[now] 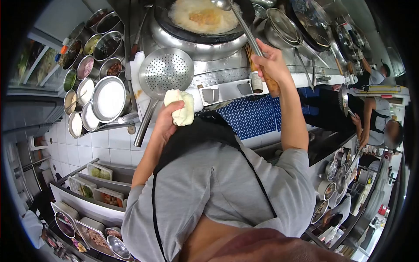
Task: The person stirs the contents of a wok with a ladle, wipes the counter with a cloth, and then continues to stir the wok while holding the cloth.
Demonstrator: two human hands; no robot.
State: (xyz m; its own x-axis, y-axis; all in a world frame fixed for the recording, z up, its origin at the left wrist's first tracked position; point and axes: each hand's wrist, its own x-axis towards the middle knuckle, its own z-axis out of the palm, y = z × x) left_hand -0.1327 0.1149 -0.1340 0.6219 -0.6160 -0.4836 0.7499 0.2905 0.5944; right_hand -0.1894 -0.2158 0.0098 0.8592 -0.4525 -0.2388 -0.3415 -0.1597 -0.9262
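Observation:
My right hand (273, 63) is wrapped round the wooden handle of a long metal ladle (246, 30). The ladle's bowl reaches over the far side of a dark wok (174, 32), where pale, foamy liquid surrounds a golden-yellow patch of food (205, 17). My left hand (166, 115) grips a folded pale-yellow cloth (181, 107) close to my apron. Just beyond the cloth, a round perforated strainer (166, 72) rests on the counter, its metal handle (147, 122) sticking out over the front edge beside my left hand.
Left of the stove stand several metal bowls of ingredients, including a large one of white contents (109, 99). A container of thin sticks (256, 83) stands near my right hand. Mesh strainers (283, 25) lie to the right. A co-worker (371, 113) holds a pan at far right.

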